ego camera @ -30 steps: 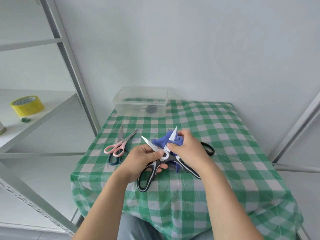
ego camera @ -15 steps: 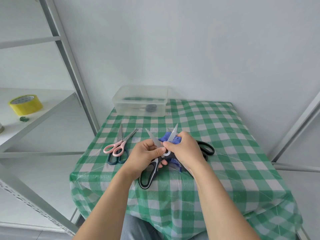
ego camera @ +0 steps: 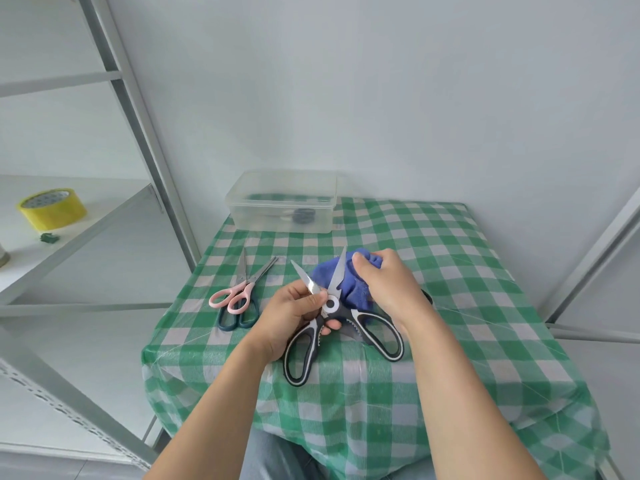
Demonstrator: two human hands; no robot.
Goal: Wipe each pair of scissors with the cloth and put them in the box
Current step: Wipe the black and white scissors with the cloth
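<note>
My left hand (ego camera: 291,317) grips the black-and-white kitchen scissors (ego camera: 330,308) near the pivot, blades spread and pointing away. My right hand (ego camera: 388,285) bunches the blue cloth (ego camera: 349,282) around the upper part of the right blade. Pink-handled scissors (ego camera: 239,292) lie on the table to the left, crossed over dark teal-handled scissors (ego camera: 239,318). A black handle (ego camera: 427,297) of another pair peeks out behind my right wrist. The clear plastic box (ego camera: 282,188) stands at the table's far edge with a dark object inside.
The small table has a green checked cloth (ego camera: 450,271) and stands against a white wall. A metal shelf (ego camera: 69,216) on the left carries a yellow tape roll (ego camera: 52,207). A slanted metal post (ego camera: 595,251) rises at the right.
My right hand with the cloth has slid from the pivot up along the right blade towards its tip. The scissor handles have spread wider apart.
</note>
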